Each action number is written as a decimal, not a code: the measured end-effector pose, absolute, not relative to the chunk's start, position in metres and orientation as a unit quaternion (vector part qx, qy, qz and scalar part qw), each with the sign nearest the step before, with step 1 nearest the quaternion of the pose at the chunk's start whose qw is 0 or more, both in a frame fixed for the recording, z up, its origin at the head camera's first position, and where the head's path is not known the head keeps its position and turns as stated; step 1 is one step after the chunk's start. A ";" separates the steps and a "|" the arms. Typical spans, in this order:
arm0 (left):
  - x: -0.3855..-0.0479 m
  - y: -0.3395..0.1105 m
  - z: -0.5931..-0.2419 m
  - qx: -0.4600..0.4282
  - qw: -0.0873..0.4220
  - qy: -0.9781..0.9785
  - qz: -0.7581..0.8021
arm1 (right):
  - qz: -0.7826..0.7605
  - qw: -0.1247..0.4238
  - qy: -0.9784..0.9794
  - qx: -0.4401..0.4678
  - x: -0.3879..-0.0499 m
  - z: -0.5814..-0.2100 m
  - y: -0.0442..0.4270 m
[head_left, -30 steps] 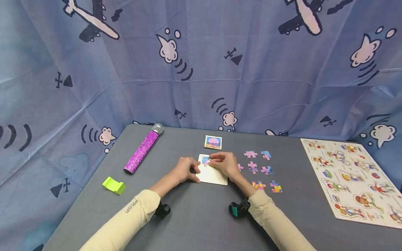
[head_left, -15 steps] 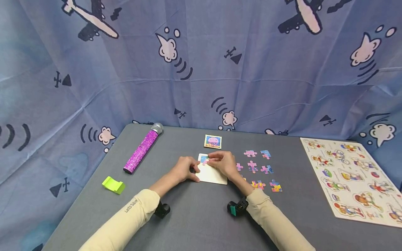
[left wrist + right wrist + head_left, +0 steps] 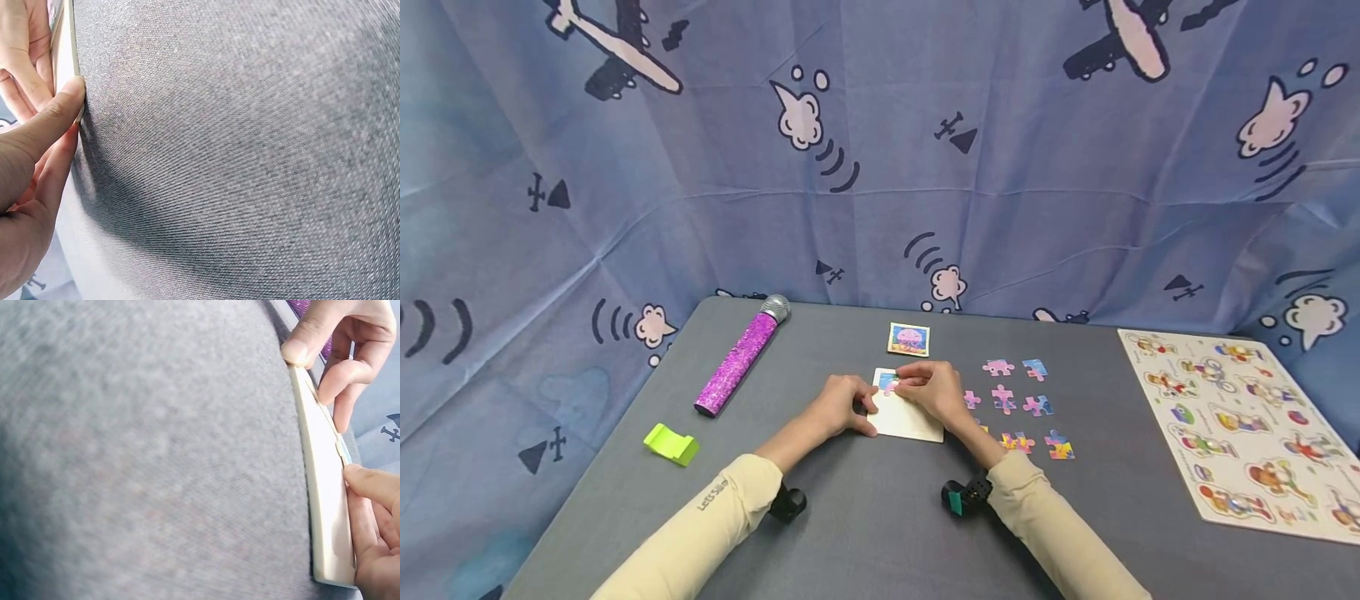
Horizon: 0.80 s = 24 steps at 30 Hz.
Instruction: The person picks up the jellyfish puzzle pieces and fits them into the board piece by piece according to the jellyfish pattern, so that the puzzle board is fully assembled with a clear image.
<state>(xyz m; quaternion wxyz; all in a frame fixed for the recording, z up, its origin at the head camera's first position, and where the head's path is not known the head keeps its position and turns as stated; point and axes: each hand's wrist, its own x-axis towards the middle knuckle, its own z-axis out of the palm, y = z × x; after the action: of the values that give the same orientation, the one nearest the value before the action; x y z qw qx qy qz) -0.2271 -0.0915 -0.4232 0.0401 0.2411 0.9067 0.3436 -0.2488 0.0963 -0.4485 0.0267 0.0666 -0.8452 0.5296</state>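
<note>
Microphone (image 3: 737, 364) left of tray (image 3: 908, 423), loose pieces (image 3: 1003, 398) right

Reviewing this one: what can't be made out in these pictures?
Head: pink puzzle piece, its left part behind the right hand.
Head: picture board, right end cut off by the frame edge.
Left wrist: cream board, cut off at the top, partly behind the left hand.
</note>
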 end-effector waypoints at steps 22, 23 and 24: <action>-0.227 -0.092 -0.425 0.244 0.041 0.902 0.354 | 0.539 0.025 -0.841 0.050 -0.249 -0.449 0.093; -0.228 -0.092 -0.425 0.245 0.040 0.902 0.353 | 0.539 0.026 -0.841 0.049 -0.248 -0.449 0.093; -0.228 -0.093 -0.425 0.247 0.038 0.902 0.352 | 0.539 0.027 -0.840 0.048 -0.248 -0.449 0.092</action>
<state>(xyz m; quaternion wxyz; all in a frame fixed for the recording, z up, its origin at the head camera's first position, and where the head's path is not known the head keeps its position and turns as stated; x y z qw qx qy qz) -0.2277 -0.0927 -0.4252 0.0385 0.2469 0.9019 0.3523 -0.2481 0.0921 -0.4487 0.0269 0.0483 -0.8404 0.5392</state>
